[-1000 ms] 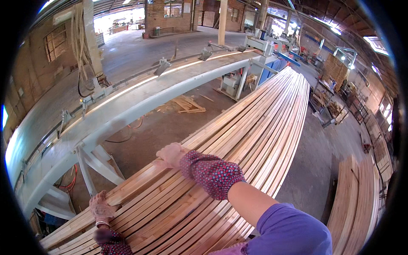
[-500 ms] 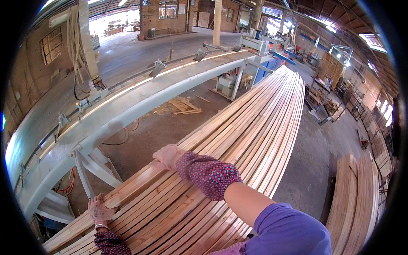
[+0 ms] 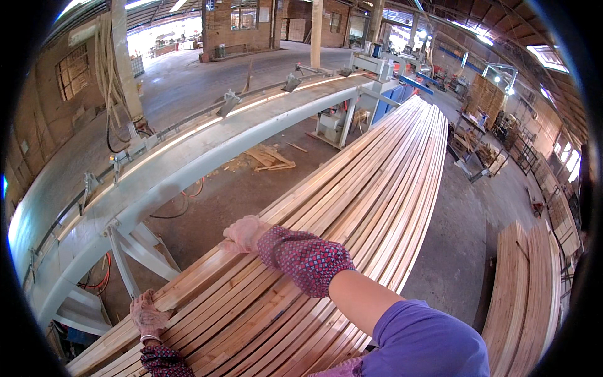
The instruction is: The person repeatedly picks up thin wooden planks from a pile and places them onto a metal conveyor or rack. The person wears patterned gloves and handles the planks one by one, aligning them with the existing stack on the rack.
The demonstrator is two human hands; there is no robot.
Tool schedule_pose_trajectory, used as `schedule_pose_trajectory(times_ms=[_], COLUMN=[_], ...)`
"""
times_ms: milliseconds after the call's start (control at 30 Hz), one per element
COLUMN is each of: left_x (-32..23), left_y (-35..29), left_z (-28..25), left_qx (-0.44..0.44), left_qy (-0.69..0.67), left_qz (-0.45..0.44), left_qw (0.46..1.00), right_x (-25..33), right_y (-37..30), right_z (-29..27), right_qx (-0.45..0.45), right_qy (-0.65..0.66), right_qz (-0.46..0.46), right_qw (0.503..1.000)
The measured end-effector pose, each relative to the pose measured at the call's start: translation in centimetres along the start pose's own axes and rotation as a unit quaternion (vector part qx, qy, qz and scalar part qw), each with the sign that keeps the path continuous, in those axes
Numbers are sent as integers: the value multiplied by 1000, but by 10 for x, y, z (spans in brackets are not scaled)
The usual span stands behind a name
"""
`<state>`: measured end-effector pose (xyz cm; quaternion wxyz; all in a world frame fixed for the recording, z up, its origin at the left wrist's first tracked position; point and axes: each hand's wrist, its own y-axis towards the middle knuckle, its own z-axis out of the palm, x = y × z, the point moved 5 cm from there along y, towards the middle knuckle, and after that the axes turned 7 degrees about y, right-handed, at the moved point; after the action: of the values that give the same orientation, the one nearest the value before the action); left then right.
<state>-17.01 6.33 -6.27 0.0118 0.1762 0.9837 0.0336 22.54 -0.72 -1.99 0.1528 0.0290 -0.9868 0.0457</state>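
Note:
Long, narrow wooden strips [image 3: 352, 207] lie side by side in a wide stack in front of me, running from the lower left to the far right. Both hands wear thin, pale gloves. At the stack's left edge, my right hand [image 3: 244, 234] is closed over the outermost wooden strip [image 3: 195, 274], its fingertips hidden past the far side. Nearer to me, my left hand [image 3: 149, 316] is closed on the same edge, thumb lying on the near side. Patterned sleeve covers [image 3: 304, 259] wrap both forearms.
A long grey machine bed [image 3: 207, 141] with clamps and a thin strip along it curves past on the left. Scrap wood [image 3: 270, 157] lies on the floor beneath it. Another stack of boards [image 3: 521, 289] is at the right. A rack with wood pieces [image 3: 477, 147] stands farther back.
The view has shifted slightly. Both hands stay at about the same places on the left edge of the stack, and the left thumb has drawn in a little.

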Motion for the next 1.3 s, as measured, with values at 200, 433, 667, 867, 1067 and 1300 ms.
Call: schedule_pose_trajectory(times_ms=[200,433,667,867,1067,1300], left_x=[3,1,-1,4,-2,-2], left_y=[-1,1,-1,-1,-1,-4], left_z=[3,2,2,4,-1,-3], left_qx=[-15,-14,-19,-32,-10,-45], left_qy=[4,5,13,14,8,11], left_qz=[8,21,17,21,10,21], left_qw=[1000,1000,1000,999,1000,999], right_x=[4,-1,-3,1,-2,1], right_y=[-3,2,3,1,4,3], right_z=[-4,2,4,-1,3,1], right_qx=[-5,3,12,18,26,26], right_qy=[3,-2,-7,-3,-6,-8], right_qz=[-8,-5,7,2,16,17], right_qw=[1000,1000,1000,1000,1000,999])
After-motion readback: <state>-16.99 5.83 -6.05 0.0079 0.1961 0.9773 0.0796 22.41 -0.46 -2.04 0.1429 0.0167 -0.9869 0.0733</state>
